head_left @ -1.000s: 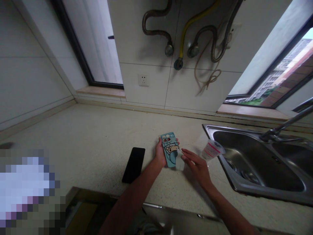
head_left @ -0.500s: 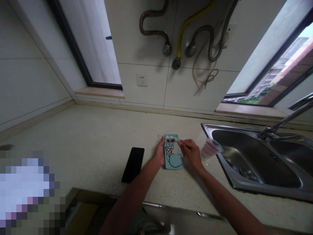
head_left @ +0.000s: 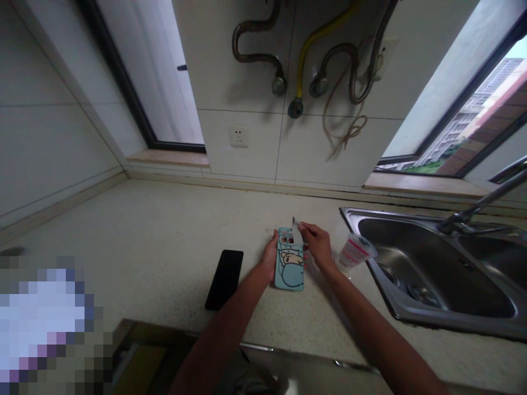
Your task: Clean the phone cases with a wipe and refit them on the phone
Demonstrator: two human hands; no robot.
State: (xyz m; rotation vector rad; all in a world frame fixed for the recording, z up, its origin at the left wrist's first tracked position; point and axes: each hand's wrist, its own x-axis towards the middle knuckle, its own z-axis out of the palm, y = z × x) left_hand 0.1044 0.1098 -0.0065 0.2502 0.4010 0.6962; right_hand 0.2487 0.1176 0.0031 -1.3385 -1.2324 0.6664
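speckled counter [head_left: 156, 236] — black phone [head_left: 224, 280], plastic cup [head_left: 354, 251]

no text I can read, red print [head_left: 354, 250] on the clear plastic cup [head_left: 357, 253] too blurred for me, small dark marking [head_left: 465, 265] inside the steel sink [head_left: 381, 288] likewise illegible

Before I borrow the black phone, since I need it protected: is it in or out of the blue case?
Out: the black phone lies on the counter, apart from the blue case in the left hand.
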